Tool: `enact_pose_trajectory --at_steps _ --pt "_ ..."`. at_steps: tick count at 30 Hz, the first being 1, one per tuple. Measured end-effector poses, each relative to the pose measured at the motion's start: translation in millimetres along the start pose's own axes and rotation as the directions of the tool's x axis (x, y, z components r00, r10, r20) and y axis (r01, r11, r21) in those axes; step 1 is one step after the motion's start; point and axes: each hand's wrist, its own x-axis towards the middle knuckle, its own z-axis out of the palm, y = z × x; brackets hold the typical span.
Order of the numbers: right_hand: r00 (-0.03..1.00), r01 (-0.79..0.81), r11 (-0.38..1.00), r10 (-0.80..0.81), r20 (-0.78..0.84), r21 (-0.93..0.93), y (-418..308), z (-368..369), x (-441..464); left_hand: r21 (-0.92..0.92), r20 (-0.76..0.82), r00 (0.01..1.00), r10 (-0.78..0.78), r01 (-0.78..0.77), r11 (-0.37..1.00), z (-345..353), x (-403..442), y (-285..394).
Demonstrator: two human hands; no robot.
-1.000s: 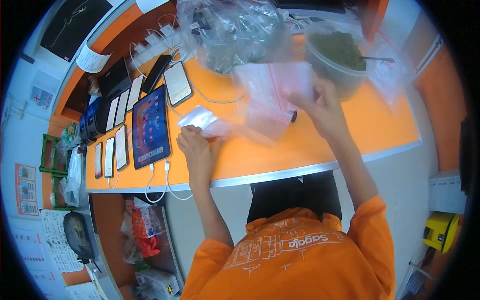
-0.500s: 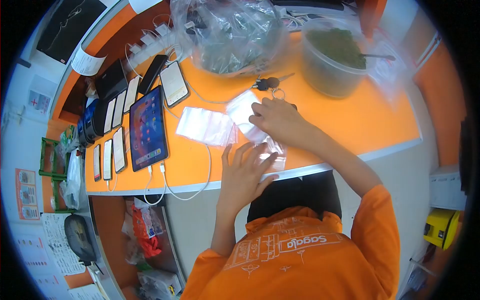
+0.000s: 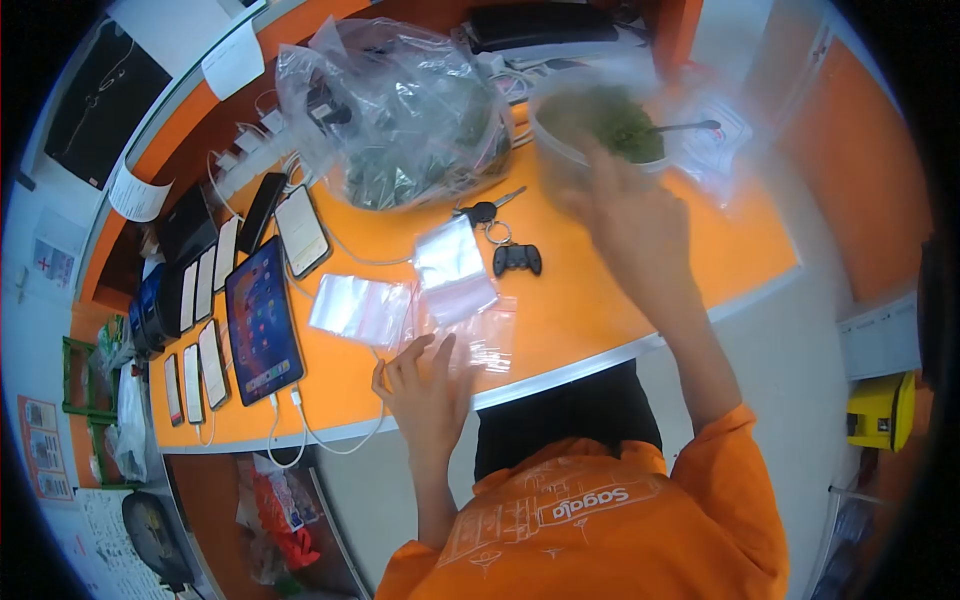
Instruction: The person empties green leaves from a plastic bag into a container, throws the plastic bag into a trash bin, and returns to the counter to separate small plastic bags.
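My left hand (image 3: pixel 425 390) is at the table's front edge, fingers spread, its tips at the lower end of small clear zip bags (image 3: pixel 480 340). A whitish zip bag (image 3: pixel 455 268) lies partly over these, and another stack of zip bags (image 3: pixel 358 308) is to its left. My right hand (image 3: pixel 645 225), smeared by motion, reaches to the near side of a clear plastic tub (image 3: pixel 553 150) holding green crumbled material (image 3: pixel 615 125). Its fingers are too blurred to read. A spoon (image 3: pixel 690 126) leans out of the tub's right side.
A large clear bag (image 3: pixel 400 130) of green stuff stands behind. Keys (image 3: pixel 485 212) with a gamepad-shaped fob (image 3: pixel 517 260) lie mid-table. On the left are a tablet (image 3: pixel 263 320), several phones (image 3: pixel 302 230) and white charging cables (image 3: pixel 340 448). A crumpled plastic bag (image 3: pixel 715 150) lies right of the tub.
My right hand has left the zip bags and moved right and away to the tub, uncovering the gamepad-shaped fob. My left hand stays by the bags. The whole view has shifted.
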Motion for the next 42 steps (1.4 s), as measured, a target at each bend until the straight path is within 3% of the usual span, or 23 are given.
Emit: enact_pose_trajectory --at_steps 2,5,10,17,22,25,28,31,34,37,40,42 --pt "0.994 -0.088 0.977 0.098 0.041 -0.193 22.0 -1.0 3.8 -0.077 -0.014 1.000 0.019 -0.020 0.997 -1.0 0.0 6.9" --pt "0.999 0.029 0.983 -0.033 -0.020 -0.181 41.0 8.4 -3.5 -0.121 -0.009 0.998 0.061 -0.062 0.991 -4.4 9.3 22.3" --pt "0.998 0.052 0.999 -0.052 -0.036 -0.013 36.2 -14.1 -26.3 0.080 -0.003 0.998 0.058 -0.058 0.995 8.6 25.0 20.7" --pt "0.992 0.030 0.977 -0.054 0.110 0.213 23.4 -53.1 -57.2 0.067 0.017 0.997 0.081 -0.082 0.994 12.9 42.4 3.0" --pt "0.993 0.033 0.949 -0.065 0.093 0.312 20.0 -66.4 -65.8 0.089 0.006 0.993 0.118 -0.118 0.989 10.5 45.4 -4.1" --pt "0.992 0.058 0.929 -0.094 0.083 0.365 15.3 -71.5 -71.1 0.042 -0.066 0.996 0.067 -0.064 0.997 9.7 49.6 1.4" --pt "0.990 0.059 0.904 -0.109 0.094 0.422 8.9 -73.2 -72.8 0.077 -0.009 0.999 0.040 -0.039 0.996 3.9 50.4 3.0" --pt "0.984 0.094 0.884 -0.153 0.093 0.458 4.4 -68.3 -73.9 0.128 -0.112 0.989 0.092 -0.078 0.989 2.4 52.6 3.4" --pt "0.972 0.109 0.856 -0.197 0.124 0.505 -1.6 -61.8 -76.0 -0.029 -0.048 0.995 0.090 -0.091 0.995 10.0 48.8 -7.1" --pt "0.961 0.122 0.816 -0.238 0.137 0.565 -9.2 -55.3 -79.9 -0.004 -0.032 0.998 0.057 -0.057 0.998 12.6 48.0 -10.1" --pt "0.949 0.147 0.782 -0.284 0.137 0.606 -17.3 -49.7 -82.0 -0.019 -0.120 0.991 0.063 -0.066 0.998 14.2 46.1 -12.8" --pt "0.938 0.152 0.755 -0.313 0.147 0.638 -22.8 -45.3 -83.1 -0.138 -0.186 0.981 0.050 -0.076 0.988 12.4 44.7 -13.7"
